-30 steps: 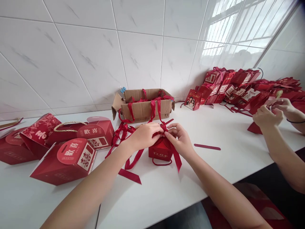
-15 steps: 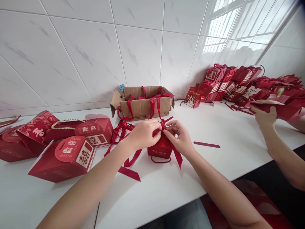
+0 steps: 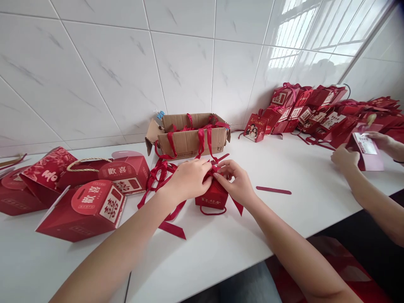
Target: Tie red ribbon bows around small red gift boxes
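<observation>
Head view: red box (image 3: 212,197), lettering (image 3: 212,201) toward wearer, ribbon tail (image 3: 237,205) diagonal.

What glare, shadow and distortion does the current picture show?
All in the head view: window glare on the tiled wall, upper right; soft shadows on the table; wall seams splaying outward, suggesting lens distortion; small red box fairly sharp.

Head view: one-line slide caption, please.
Left hand and right hand pinch red ribbon atop a small wedding favor box with gold Chinese lettering, in front of an open cardboard box.
</observation>
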